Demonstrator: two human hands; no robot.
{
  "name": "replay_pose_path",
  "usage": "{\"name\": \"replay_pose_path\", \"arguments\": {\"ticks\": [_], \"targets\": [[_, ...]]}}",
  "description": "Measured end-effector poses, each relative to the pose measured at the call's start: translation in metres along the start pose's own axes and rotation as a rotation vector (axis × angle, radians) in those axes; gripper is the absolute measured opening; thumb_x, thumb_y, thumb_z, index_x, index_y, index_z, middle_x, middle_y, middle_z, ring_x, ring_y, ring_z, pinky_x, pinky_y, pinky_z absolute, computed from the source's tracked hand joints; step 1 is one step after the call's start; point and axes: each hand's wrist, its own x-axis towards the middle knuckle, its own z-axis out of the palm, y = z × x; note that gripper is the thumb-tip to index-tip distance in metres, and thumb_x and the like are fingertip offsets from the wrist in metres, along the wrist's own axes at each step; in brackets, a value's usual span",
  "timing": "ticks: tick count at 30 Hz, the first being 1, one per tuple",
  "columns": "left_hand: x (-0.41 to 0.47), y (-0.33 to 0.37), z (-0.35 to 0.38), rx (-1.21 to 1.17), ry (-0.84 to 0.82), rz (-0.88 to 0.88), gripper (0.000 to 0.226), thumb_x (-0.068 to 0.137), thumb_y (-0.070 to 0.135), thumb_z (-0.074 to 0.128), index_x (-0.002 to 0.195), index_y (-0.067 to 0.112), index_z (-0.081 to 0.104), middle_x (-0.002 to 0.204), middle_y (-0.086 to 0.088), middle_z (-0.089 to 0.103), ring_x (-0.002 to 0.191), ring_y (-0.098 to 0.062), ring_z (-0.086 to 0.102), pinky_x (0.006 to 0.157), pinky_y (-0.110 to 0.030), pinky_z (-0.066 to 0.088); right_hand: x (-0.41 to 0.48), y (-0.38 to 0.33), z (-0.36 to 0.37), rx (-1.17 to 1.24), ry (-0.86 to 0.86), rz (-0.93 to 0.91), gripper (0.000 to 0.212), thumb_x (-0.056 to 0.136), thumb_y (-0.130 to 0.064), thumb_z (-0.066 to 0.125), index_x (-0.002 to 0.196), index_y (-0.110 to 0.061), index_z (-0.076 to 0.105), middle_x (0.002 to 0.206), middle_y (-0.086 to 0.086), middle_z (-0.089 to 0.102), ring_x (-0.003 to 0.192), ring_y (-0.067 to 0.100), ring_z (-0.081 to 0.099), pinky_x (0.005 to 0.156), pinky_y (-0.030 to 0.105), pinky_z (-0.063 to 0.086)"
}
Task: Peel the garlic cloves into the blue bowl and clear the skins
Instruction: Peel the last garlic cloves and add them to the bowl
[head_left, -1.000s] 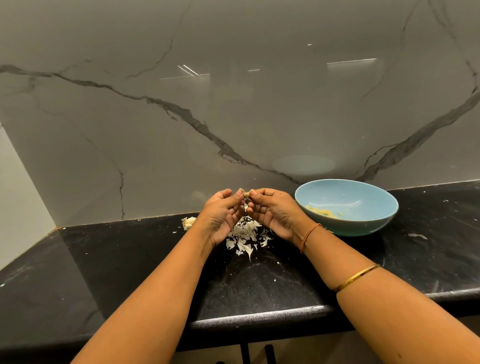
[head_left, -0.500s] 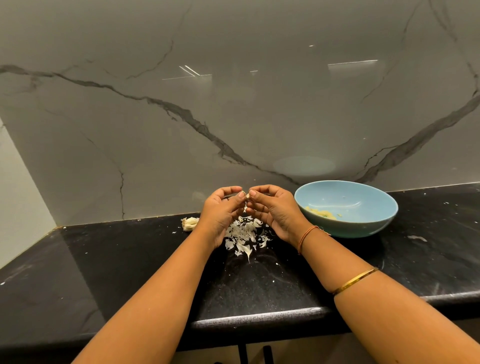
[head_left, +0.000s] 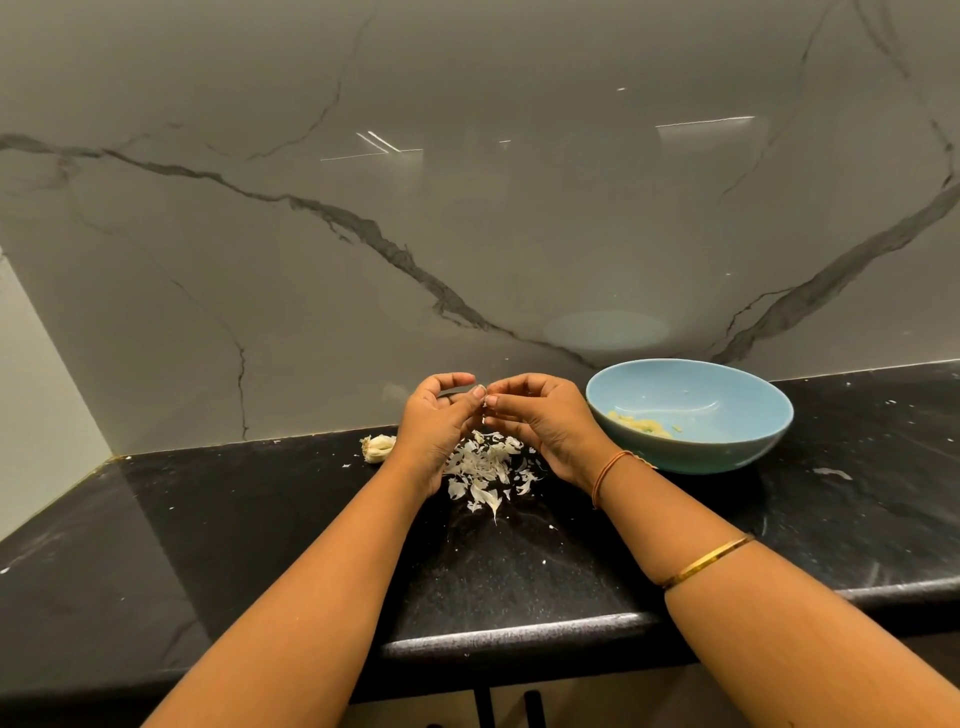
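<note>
Pinching clove (head_left: 484, 405), axis hidden, between fingers (head_left: 503, 401)

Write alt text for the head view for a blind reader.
The left hand and right hand pinch a garlic clove together above a pile of skins on a black counter. A blue bowl holding peeled cloves stands to their right.

Dim, warm light; ceiling-lamp glare streaks on glossy wall (head_left: 467, 208); wide-angle bowing at edges; sharp focus.
</note>
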Motion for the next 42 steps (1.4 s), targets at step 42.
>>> {"name": "replay_pose_path", "arguments": {"ticks": [42], "targets": [[0.0018, 0.0003, 0.0005, -0.085, 0.040, 0.007, 0.012, 0.088, 0.000, 0.061, 0.097, 0.004, 0.055, 0.081, -0.012, 0.065, 0.068, -0.014, 0.067, 0.071, -0.024, 0.058, 0.0030, 0.0055, 0.0006, -0.371, 0.047, -0.187, 0.019, 0.080, 0.001, 0.068, 0.091, -0.011, 0.057, 0.083, 0.005, 0.058, 0.075, 0.016, 0.057, 0.062, 0.023, 0.054]]}}
